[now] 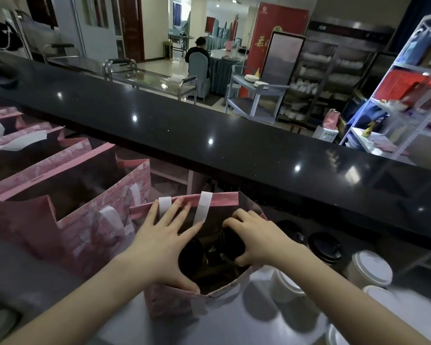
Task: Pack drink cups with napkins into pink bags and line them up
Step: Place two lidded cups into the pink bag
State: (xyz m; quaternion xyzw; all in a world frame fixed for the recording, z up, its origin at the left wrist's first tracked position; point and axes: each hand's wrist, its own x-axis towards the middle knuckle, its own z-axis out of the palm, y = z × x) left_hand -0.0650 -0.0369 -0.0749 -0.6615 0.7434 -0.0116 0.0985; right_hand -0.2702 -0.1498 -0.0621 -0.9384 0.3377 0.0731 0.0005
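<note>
An open pink bag (169, 303) with white handles stands on the grey counter in front of me. My left hand (162, 241) spreads its mouth, fingers straight against the far rim and thumb on the near rim. My right hand (255, 239) reaches into the bag and grips a cup with a black lid (230, 245) from above. Another black-lidded cup (190, 255) sits inside the bag, to the left of it.
Several pink bags (67, 195) stand in a row to the left. Cups with black lids (325, 246) and white lids (370, 268) stand to the right. A raised black countertop (209, 125) runs across behind the bags.
</note>
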